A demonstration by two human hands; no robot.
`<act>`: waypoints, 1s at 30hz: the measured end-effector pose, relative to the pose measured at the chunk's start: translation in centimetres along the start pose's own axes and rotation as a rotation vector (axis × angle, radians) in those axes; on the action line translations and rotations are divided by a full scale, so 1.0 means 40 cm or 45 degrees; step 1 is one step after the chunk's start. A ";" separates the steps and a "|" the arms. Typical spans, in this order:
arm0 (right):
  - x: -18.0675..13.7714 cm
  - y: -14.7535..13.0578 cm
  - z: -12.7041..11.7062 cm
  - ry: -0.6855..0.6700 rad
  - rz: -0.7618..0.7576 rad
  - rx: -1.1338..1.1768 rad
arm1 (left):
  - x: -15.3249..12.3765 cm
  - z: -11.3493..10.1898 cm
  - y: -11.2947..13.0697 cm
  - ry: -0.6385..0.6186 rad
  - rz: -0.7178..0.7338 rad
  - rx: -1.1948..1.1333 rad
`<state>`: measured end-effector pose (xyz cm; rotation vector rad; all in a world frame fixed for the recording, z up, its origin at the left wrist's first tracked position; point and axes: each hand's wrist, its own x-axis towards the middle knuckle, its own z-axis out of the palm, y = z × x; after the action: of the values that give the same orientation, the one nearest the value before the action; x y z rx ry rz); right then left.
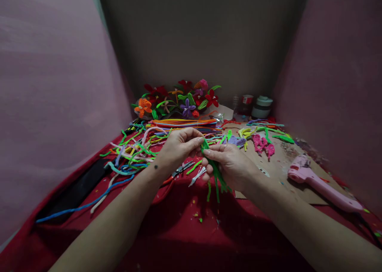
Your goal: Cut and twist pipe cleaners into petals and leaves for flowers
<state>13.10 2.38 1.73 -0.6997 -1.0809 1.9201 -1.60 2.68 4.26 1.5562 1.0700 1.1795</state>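
Both my hands meet at the middle of the table over a red cloth. My left hand is closed, its fingertips pinching the top end of a bundle of green pipe cleaners. My right hand is wrapped round the same bundle, whose loose ends hang down below my palm. A small pair of pliers or scissors lies on the cloth just under my left hand.
Several loose pipe cleaners in many colours lie scattered at the left and back. Finished pipe-cleaner flowers stand at the back centre. Two jars sit back right. A pink glue gun rests on brown cardboard at the right. Walls close in on three sides.
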 end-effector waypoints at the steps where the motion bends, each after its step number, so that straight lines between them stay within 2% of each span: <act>1: -0.001 -0.002 0.000 -0.011 0.010 0.004 | 0.001 -0.003 -0.001 -0.046 -0.049 -0.071; 3: -0.002 -0.005 -0.002 -0.047 0.042 0.002 | 0.002 -0.004 -0.004 -0.101 -0.124 -0.160; 5: -0.003 -0.005 -0.003 -0.075 0.076 -0.012 | 0.002 0.003 -0.008 -0.064 -0.151 -0.176; 7: -0.003 -0.002 -0.002 -0.068 0.101 -0.021 | 0.001 0.015 -0.014 0.065 -0.109 -0.097; 10: -0.006 0.000 0.001 -0.007 0.144 -0.061 | -0.001 0.031 -0.021 0.340 0.085 0.185; 11: -0.008 -0.001 0.002 0.012 0.156 -0.074 | -0.001 0.033 -0.022 0.386 0.135 0.238; 13: -0.011 -0.004 0.003 0.034 0.167 -0.084 | 0.000 0.031 -0.022 0.344 0.125 0.135; 17: -0.012 -0.012 -0.002 0.015 0.155 -0.072 | 0.007 0.023 -0.026 -0.064 -0.243 -0.360; 19: -0.009 -0.010 -0.006 -0.009 0.123 -0.054 | 0.010 0.025 -0.034 -0.131 -0.318 -0.425; 22: -0.005 0.008 -0.007 -0.004 0.078 -0.046 | 0.015 0.036 -0.051 0.028 -0.236 -0.399; 27: -0.006 0.039 -0.001 0.109 0.033 -0.060 | 0.024 0.042 -0.059 0.330 -0.109 -0.202; 29: -0.007 0.036 -0.002 0.117 0.020 -0.035 | 0.027 0.038 -0.056 0.313 -0.102 -0.262; 30: -0.007 0.032 -0.004 0.112 0.023 -0.029 | 0.028 0.037 -0.054 0.257 -0.125 -0.329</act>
<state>12.89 1.84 0.56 -0.8015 -1.0465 1.8770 -0.24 4.05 2.18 1.1932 1.0631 1.3691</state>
